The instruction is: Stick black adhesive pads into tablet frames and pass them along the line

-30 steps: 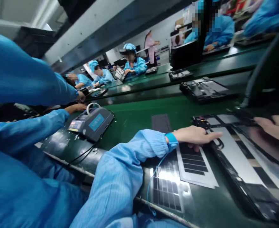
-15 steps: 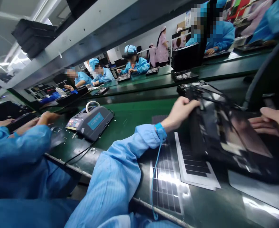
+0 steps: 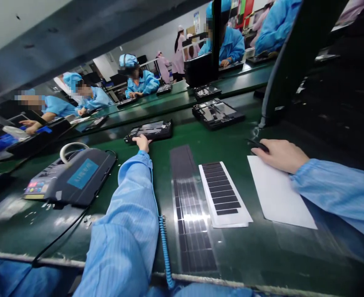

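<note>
Your left hand [image 3: 142,143] is bunched at the near edge of a black laptop chassis [image 3: 151,130], its fingertips touching it; the edge hides how far they wrap, so you cannot tell whether it is gripped. Your right hand [image 3: 279,155] is curled, pinching a small black object [image 3: 258,144] that your fingers partly hide, well apart from the chassis and just above a white sheet [image 3: 277,192]. Between your hands, on the green conveyor belt [image 3: 240,142], lie black strips on white backing [image 3: 221,194] beside a dark gridded sheet [image 3: 191,231]. A coiled blue cord [image 3: 162,239] runs down from your left cuff, and a grey machine [image 3: 70,177] sits left of that arm.
</note>
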Demonstrator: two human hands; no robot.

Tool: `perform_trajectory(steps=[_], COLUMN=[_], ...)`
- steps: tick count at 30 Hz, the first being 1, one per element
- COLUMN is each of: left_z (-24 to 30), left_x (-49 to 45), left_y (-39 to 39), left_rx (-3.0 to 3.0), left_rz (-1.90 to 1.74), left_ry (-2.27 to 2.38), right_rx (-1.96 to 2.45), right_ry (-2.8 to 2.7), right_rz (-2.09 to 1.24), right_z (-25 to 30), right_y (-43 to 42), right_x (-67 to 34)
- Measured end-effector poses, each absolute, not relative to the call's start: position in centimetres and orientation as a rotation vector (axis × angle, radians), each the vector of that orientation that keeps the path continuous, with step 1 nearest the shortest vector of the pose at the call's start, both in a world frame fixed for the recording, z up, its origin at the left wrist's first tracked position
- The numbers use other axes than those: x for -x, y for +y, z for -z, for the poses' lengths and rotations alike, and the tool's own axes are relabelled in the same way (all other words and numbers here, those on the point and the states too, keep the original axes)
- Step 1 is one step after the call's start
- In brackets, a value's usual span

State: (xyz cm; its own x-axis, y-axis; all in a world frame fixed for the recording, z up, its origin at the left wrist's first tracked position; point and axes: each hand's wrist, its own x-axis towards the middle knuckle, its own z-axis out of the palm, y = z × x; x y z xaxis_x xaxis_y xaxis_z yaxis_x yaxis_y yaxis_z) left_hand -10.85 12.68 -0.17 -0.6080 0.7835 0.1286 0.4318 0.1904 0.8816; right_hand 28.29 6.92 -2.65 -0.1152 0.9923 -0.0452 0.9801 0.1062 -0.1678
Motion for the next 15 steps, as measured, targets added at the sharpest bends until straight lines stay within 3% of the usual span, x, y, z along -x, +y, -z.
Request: perform_trajectory(steps=[8,15], left_z=[1.3,2.3], left_x=[6.1,-2.8], left_y=[16.0,17.0], left_rx=[-1.612,-1.886], left_rz=[-1.000,-0.677], left_ry=[1.910,1.677], right_rx=[1.791,1.817], right_ry=[-1.960,-1.715], right_rz=[-0.481,-0.646], right_z=[-1.8,0.6], right_y=[12.0,18.2], right_x=[-26.5,-23.3])
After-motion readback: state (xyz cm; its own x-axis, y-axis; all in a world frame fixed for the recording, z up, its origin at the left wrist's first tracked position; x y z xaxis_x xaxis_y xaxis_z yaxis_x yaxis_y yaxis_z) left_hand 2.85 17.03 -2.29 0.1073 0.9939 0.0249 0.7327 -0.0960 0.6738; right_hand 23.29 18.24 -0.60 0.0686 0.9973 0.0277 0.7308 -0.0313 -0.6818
